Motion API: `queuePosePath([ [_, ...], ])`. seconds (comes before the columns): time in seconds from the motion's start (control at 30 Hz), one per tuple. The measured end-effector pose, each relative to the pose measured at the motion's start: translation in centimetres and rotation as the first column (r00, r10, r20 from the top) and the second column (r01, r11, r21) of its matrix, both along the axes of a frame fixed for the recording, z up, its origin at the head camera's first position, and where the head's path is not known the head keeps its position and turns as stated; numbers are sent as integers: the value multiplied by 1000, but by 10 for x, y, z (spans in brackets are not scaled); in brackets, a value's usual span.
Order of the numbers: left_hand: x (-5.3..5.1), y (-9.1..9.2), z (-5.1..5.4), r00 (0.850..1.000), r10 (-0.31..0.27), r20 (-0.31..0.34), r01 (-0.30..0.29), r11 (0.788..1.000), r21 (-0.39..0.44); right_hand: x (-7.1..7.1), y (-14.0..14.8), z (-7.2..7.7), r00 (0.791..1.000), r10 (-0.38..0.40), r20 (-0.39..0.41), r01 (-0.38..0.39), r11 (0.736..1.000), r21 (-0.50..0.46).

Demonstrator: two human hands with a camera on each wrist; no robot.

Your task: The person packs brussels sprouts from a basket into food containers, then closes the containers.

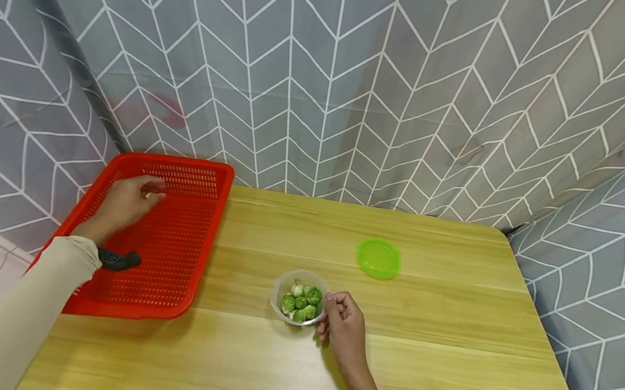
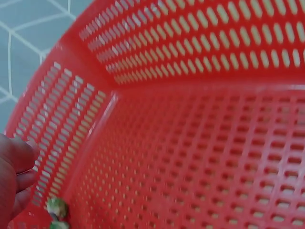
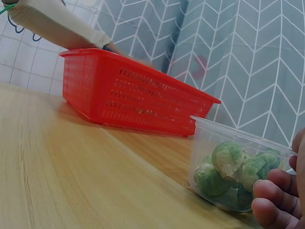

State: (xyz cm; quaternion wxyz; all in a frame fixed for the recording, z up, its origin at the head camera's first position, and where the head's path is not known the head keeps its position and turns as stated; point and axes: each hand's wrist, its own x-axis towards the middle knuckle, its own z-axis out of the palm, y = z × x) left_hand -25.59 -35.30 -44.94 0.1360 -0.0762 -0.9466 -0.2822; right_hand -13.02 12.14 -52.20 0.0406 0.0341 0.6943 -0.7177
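Observation:
My right hand (image 1: 346,331) pinches the rim of a clear round plastic container (image 1: 276,301) at its right side. Several green Brussels sprouts (image 1: 301,302) lie inside it, also visible through its wall in the right wrist view. Over the red perforated basket (image 1: 169,281), my left hand (image 1: 126,201) is lowered inside with its fingers loosely bent and apart. Two Brussels sprouts (image 2: 57,208) show below that hand in the left wrist view, near the basket's wall; the lower one is cut off by the frame. Nothing plainly shows between the left fingers.
A bright green round lid (image 1: 378,259) lies on the wooden table (image 1: 447,350), behind and right of the container. A grey curtain (image 1: 330,76) with white chevron lines hangs along the table's back edge and both sides. The basket stands at the table's left.

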Motion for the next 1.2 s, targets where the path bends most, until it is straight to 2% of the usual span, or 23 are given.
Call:
queuePosePath([
  [0.23, -4, -14, -9, 1000, 14, 22, -14, 1000, -18, 7, -2, 25, 1000, 11, -18, -11, 1000, 9],
  [0.43, -9, -21, -16, 997, 60, 44, -57, 997, -60, 7, -2, 28, 1000, 12, -11, -11, 1000, 19],
  [0.7, -15, -24, -20, 998, 55, 37, -51, 995, -87, 6, -1, 25, 999, 27, -18, -28, 1000, -8],
  [0.93, -19, -26, -27, 994, 68, 84, -58, 992, -111, -2, 0, -7, 1000, 3, -23, -3, 1000, -10],
  [1.2, -23, -27, -31, 994, 67, 92, -55, 990, -129, -1, 1, -10, 999, 10, -48, -11, 1000, -8],
])
